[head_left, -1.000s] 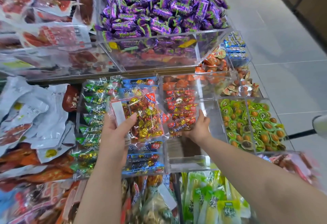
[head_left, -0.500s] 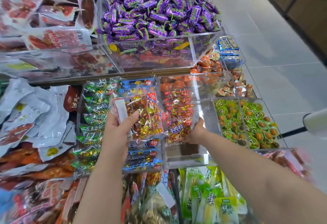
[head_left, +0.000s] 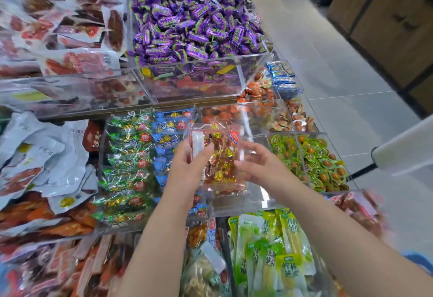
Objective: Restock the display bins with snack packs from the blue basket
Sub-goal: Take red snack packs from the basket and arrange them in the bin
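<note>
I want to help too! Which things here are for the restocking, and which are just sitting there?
For the job: red-and-gold snack pack, left hand holding it, right hand, clear bin below.
Just sitting: purple candies, lime-green packs, white pouches.

The left hand (head_left: 187, 167) hides a corner of the snack pack (head_left: 222, 156)

- The left hand (head_left: 187, 167) has carried the clear plastic bag of red and gold wrapped sweets (head_left: 222, 163) to the right. It was above the blue foil packs (head_left: 166, 140) and is now over the clear acrylic bin (head_left: 243, 205) in the middle.
- The right hand (head_left: 260, 167) has let go of the small red packs in that bin and risen to the bag's right edge. Its fingers are loosely spread, and whether they touch the bag is unclear.
- The bag now covers those red packs.
</note>
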`<state>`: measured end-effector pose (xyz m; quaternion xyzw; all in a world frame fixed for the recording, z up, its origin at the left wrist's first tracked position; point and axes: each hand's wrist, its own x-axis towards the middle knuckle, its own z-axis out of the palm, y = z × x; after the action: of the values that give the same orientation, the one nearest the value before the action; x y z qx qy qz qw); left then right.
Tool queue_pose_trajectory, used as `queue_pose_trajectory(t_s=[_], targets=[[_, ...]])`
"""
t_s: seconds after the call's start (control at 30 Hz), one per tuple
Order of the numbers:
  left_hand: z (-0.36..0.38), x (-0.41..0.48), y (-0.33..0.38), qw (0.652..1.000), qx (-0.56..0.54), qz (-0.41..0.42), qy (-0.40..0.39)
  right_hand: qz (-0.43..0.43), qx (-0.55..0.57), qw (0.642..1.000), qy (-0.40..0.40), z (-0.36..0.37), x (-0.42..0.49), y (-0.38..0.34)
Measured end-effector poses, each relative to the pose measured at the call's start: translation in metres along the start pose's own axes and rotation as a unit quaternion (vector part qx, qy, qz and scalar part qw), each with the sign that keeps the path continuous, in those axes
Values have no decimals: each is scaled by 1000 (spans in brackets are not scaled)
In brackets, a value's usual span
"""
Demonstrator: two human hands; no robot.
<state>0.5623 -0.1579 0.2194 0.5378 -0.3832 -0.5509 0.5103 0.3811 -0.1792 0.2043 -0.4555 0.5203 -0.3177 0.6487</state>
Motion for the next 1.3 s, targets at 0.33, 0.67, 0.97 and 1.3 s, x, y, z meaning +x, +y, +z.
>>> queue_pose_trajectory(t_s=[0.33, 0.67, 0.97, 1.3], targets=[[-13, -30, 14, 950, 285, 106, -76, 45, 66, 997, 23, -25, -40, -40], [1, -41, 9, 934, 333, 98, -88, 151, 36, 987, -52, -18, -43, -49], [13, -49, 18, 997, -49, -62, 14, -17, 136, 990, 40, 4, -49, -14], [-24, -31, 11, 927, 308, 171, 128, -7, 97, 986, 136, -45, -19, -5]])
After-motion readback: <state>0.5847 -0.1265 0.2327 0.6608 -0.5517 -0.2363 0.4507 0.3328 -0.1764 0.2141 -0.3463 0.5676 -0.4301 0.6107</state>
